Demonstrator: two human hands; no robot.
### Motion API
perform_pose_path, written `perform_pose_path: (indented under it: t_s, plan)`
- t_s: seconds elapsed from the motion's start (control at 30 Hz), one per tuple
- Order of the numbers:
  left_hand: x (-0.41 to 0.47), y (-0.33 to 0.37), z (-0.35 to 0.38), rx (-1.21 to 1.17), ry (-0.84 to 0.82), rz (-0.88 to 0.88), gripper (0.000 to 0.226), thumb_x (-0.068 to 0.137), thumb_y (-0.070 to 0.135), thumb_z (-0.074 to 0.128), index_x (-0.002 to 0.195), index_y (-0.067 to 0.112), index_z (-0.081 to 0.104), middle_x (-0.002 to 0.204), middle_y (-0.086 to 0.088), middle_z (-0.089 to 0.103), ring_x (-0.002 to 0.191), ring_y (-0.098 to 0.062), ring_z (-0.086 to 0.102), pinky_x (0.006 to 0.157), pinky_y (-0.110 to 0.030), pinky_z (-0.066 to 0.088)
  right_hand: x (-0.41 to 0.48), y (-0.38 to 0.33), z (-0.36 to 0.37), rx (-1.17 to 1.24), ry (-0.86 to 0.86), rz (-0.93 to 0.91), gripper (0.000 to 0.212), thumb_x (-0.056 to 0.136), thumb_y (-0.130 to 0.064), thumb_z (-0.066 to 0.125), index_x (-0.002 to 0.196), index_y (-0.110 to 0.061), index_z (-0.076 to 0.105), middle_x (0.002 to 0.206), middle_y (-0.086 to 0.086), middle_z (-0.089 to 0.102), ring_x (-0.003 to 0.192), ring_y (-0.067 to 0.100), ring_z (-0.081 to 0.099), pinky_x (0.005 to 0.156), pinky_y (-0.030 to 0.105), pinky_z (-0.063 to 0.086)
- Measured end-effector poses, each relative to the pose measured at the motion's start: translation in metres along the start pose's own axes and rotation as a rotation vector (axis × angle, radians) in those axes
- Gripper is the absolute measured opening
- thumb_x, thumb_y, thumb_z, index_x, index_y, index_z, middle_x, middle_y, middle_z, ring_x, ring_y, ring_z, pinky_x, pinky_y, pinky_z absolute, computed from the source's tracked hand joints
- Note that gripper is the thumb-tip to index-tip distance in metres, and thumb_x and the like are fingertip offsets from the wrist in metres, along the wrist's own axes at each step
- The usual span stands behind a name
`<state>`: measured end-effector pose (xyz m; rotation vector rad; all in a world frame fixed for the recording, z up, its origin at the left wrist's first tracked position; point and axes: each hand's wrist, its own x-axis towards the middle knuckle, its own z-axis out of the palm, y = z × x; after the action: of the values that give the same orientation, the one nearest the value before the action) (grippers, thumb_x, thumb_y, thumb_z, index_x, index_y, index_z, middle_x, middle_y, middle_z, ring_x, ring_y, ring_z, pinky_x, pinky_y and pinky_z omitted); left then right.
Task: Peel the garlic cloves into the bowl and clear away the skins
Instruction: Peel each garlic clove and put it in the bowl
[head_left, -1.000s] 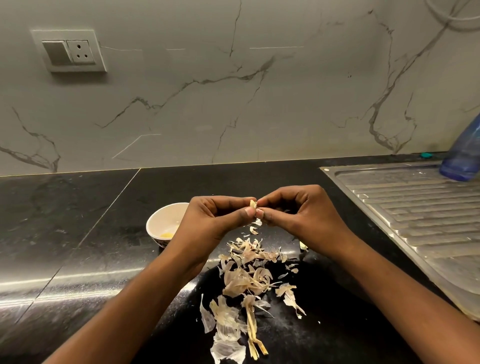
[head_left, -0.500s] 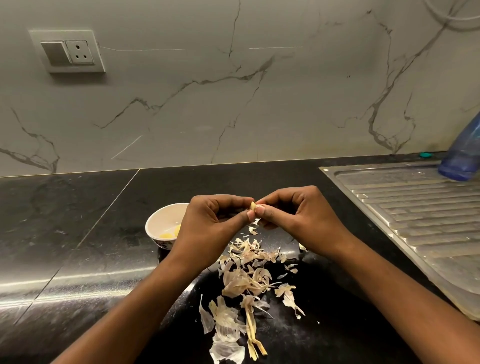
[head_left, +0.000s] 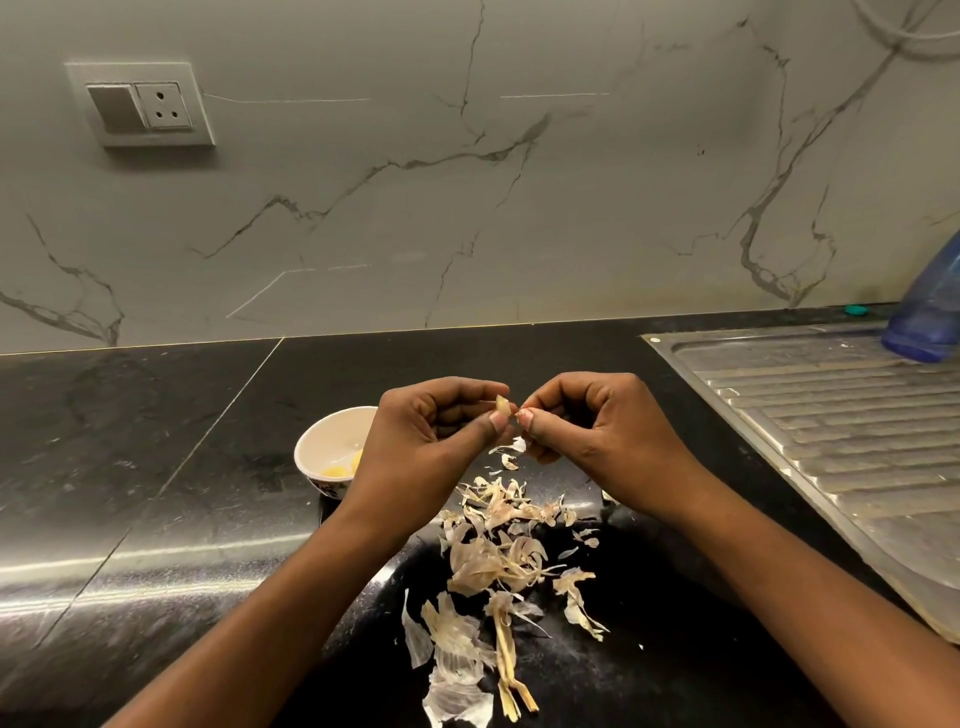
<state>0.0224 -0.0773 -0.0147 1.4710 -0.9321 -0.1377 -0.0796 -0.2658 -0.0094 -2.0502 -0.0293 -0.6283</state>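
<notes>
From the head view, the job looks partway through. The small white bowl (head_left: 318, 437) stands on the black desk (head_left: 156, 493) at about 9 o'clock from the left hand (head_left: 431, 441). It holds a few yellowish peeled cloves (head_left: 340, 470) low against its near wall, though the left wrist hides part of the bowl, so the count cannot be told. A loose heap of papery skins (head_left: 498, 551) is spread over the desk at 6 o'clock from both hands and trails toward the person. None of it has been gathered, so by the look of things the clearing step has not begun. No unpeeled cloves show on the desk; whether more wait out of view cannot be told.

The garlic clove (head_left: 503, 404) being worked is held above the desk, over the far end of the skin heap. It is pinched between the thumb and forefinger of the left hand, and the other left fingers (head_left: 457, 395) are curled in over the palm. The clove's pale tip pokes out at 12 o'clock from the thumb. The right hand (head_left: 597, 441) sits just beside it at 3 o'clock. Its fingers (head_left: 535, 420) are curled, with thumb and forefinger tips nipped narrowly together on what looks like a thin strip of skin (head_left: 517, 412) at the clove's edge. A few flakes hang just below at 6 o'clock.

Going by this, the clove is part-stripped, with the drop into the bowl at 9 o'clock yet to come.
</notes>
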Motion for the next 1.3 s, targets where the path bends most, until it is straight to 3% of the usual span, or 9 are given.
perform_pose_path:
  t_s: [0.2,0.5,0.67,0.73,0.83,0.97,1.13,1.2,1.3]
  plan:
    - [-0.0010,-0.0001,0.0028,0.187,0.004,0.109,0.030,0.091,0.011,0.079,0.120,0.011,0.076,0.108,0.001,0.080,0.101,-0.010,0.077,0.088,-0.031,0.064,-0.0023,-0.0034,-0.0007,0.007,0.012,-0.037,0.014,0.091,-0.022,0.082,0.104,-0.016,0.082,0.089,-0.002,0.081,0.082,0.018,0.079,0.076,0.039,0.067]
    - [-0.0041,-0.0008,0.0028,0.317,-0.031,0.190,0.023,0.094,0.006,0.077,0.116,0.013,0.079,0.103,0.007,0.080,0.095,-0.008,0.077,0.083,-0.031,0.065,-0.0025,-0.0007,-0.0013,-0.068,0.012,-0.064,0.006,0.092,-0.017,0.081,0.097,-0.017,0.085,0.083,-0.005,0.081,0.076,0.014,0.079,0.072,0.034,0.067]
    - [-0.0058,0.0003,0.0059,0.262,-0.027,0.177,0.020,0.093,0.006,0.078,0.113,0.010,0.079,0.101,0.004,0.081,0.094,-0.008,0.078,0.083,-0.029,0.064,-0.0042,0.0000,0.0053,-0.055,0.070,-0.089,0.005,0.091,-0.018,0.082,0.091,-0.023,0.084,0.078,-0.004,0.079,0.069,0.024,0.076,0.066,0.055,0.063]
    - [-0.0053,0.0002,0.0063,0.230,-0.023,0.155,0.021,0.093,0.006,0.078,0.114,0.009,0.078,0.102,0.002,0.081,0.094,-0.010,0.078,0.083,-0.030,0.064,-0.0046,0.0007,0.0074,-0.050,0.093,-0.100,0.003,0.091,-0.021,0.081,0.090,-0.022,0.084,0.077,-0.002,0.079,0.068,0.027,0.075,0.064,0.058,0.061]
    - [-0.0029,0.0021,0.0062,0.173,0.013,0.127,0.023,0.091,0.007,0.079,0.114,0.009,0.077,0.101,0.001,0.081,0.095,-0.012,0.078,0.083,-0.029,0.064,-0.0045,-0.0002,0.0076,-0.051,0.116,-0.105,0.006,0.091,-0.023,0.080,0.093,-0.019,0.083,0.076,-0.002,0.078,0.067,0.022,0.075,0.064,0.054,0.063]
    - [-0.0013,0.0022,0.0032,0.116,0.046,0.095,0.025,0.091,0.006,0.078,0.115,0.010,0.077,0.101,0.000,0.081,0.096,-0.015,0.079,0.085,-0.030,0.064,-0.0026,0.0002,0.0040,-0.085,0.139,-0.092,0.005,0.094,-0.013,0.079,0.093,-0.015,0.083,0.076,-0.002,0.077,0.068,0.020,0.075,0.066,0.049,0.064]
    - [-0.0020,0.0029,0.0023,0.059,0.036,0.056,0.036,0.093,0.004,0.074,0.128,0.012,0.071,0.104,-0.003,0.081,0.099,-0.016,0.078,0.088,-0.031,0.063,-0.0035,-0.0018,0.0005,-0.117,0.104,-0.107,0.004,0.091,-0.011,0.081,0.092,-0.014,0.082,0.077,-0.003,0.077,0.069,0.018,0.074,0.065,0.037,0.065]
    - [-0.0016,0.0033,0.0019,0.047,0.040,0.050,0.033,0.093,0.004,0.074,0.125,0.011,0.073,0.105,-0.003,0.081,0.099,-0.016,0.078,0.089,-0.032,0.063,-0.0042,-0.0033,0.0007,-0.122,0.072,-0.138,0.008,0.090,-0.010,0.083,0.097,-0.013,0.082,0.082,-0.005,0.078,0.074,0.016,0.076,0.067,0.028,0.064]
    - [-0.0020,0.0037,0.0027,0.047,0.016,0.048,0.030,0.092,0.004,0.075,0.121,0.010,0.074,0.105,-0.003,0.081,0.100,-0.017,0.078,0.089,-0.033,0.064,-0.0040,-0.0035,0.0011,-0.126,0.058,-0.175,0.015,0.090,-0.013,0.084,0.105,-0.013,0.082,0.091,-0.006,0.080,0.083,0.013,0.078,0.074,0.030,0.065]
